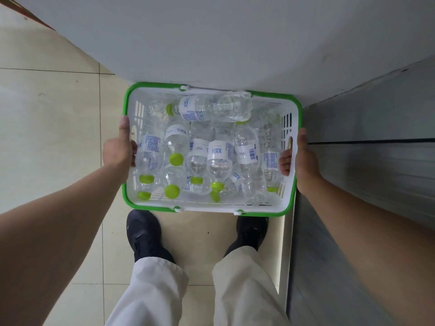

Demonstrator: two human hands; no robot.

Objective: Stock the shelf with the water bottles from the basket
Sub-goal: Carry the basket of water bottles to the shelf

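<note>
We have hardly begun: our left hand [118, 149] and right hand [299, 158] each grip a side of the basket [127, 107], low down just in front of our shoes [143, 231], and all the bottles [220, 156] we see lie inside it, so all the stocking is left.

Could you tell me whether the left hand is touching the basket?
Touching: the head view shows the left hand gripping the basket wall, thumb outside, fingers curled inside.
</note>
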